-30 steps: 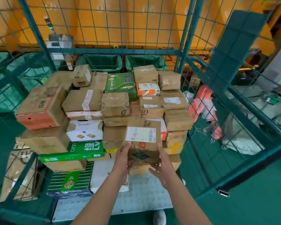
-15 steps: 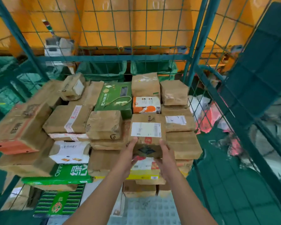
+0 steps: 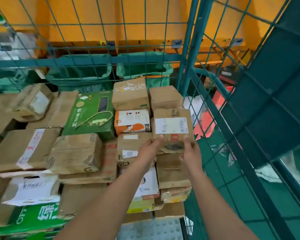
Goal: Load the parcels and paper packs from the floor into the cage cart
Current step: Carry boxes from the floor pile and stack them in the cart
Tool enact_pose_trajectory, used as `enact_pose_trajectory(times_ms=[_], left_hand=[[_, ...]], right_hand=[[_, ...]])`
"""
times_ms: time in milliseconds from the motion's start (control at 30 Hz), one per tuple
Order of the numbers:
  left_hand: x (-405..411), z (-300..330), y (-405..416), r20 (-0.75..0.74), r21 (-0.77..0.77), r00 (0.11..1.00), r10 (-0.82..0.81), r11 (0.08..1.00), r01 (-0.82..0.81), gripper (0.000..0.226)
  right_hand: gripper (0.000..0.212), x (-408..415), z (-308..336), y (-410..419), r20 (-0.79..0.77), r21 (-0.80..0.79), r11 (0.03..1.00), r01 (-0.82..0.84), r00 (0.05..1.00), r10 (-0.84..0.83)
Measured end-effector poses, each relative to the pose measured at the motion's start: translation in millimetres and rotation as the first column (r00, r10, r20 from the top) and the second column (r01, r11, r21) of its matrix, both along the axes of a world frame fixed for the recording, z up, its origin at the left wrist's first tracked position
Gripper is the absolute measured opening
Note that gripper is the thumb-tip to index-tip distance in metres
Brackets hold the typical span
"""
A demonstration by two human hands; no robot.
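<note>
— Cardboard parcel (image 3: 172,130), one item, white label up. Where is it?

— Over the right rear of the stack in the cage cart (image 3: 186,54), above a plain brown box (image 3: 173,170). Just left: orange-and-white box (image 3: 132,121). Just behind: brown box (image 3: 165,97). Close right: the cart's mesh side.

— Grip?

— Both hands at the near edge. Left hand (image 3: 150,148) at the near-left corner, fingertips curled onto the top face. Right hand (image 3: 190,149) at the near-right corner, fingers bent round the edge. Parcel lies ahead of both, away from the person; label's long side runs left to right.

— Nearer hand?

— Neither plainly; they sit about level.

— Not legible?

— Underside and thumbs hidden. Whether it rests on the box below or hangs clear, cannot tell. Left boxes blurred. Floor goods beyond the mesh indistinct.
</note>
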State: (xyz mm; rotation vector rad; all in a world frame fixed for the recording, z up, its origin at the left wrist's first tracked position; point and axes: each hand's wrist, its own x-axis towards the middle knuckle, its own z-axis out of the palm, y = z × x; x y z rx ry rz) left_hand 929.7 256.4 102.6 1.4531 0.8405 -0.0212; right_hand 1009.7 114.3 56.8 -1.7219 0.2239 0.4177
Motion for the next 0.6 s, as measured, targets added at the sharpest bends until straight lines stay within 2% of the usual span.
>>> enact_pose_trajectory(times_ms=[67, 133, 200, 267, 400, 500, 600], left_hand=[[20.3, 0.6, -2.5, 0.012, 0.011, 1.000, -0.028, 1.000, 0.028, 0.067], [37.2, -2.4, -3.9, 0.001, -0.007, 0.998, -0.066, 0.998, 0.066, 0.061], [46.8, -3.0, -7.1, -0.044, -0.034, 0.991, -0.124, 0.992, 0.123, 0.067], [48.8, -0.3, -10.5, -0.067, -0.103, 0.989, -0.134, 0.987, 0.127, 0.076], [42.9, 0.7, -12.7, -0.035, -0.193, 0.993, -0.117, 0.975, 0.108, 0.071], [34.6, -3.6, -6.5, -0.022, -0.184, 0.992, -0.124, 0.976, 0.118, 0.056], [12.6, -8.1, 8.9, -0.036, -0.206, 0.999, 0.003, 0.978, -0.011, 0.060]], right_hand=[[0.122, 20.2, -1.1, -0.3, -0.027, 0.021, 0.999, 0.031, 0.999, -0.031], [0.104, 27.7, 5.4, 3.4, -0.074, 0.092, 0.994, 0.064, 0.996, -0.057], [0.079, 28.3, 7.6, 6.0, -0.134, 0.187, 0.977, 0.100, 0.988, -0.076], [0.071, 27.6, 5.1, 9.4, -0.151, 0.231, 0.970, 0.074, 0.988, -0.039], [0.081, 17.7, -2.7, 22.4, -0.166, 0.222, 0.975, 0.020, 0.986, 0.017], [0.102, 8.5, -12.2, 39.0, -0.211, 0.193, 0.981, 0.018, 0.977, 0.024], [0.095, -14.7, -11.5, 64.6, -0.222, 0.214, 0.976, -0.034, 0.971, 0.082]])
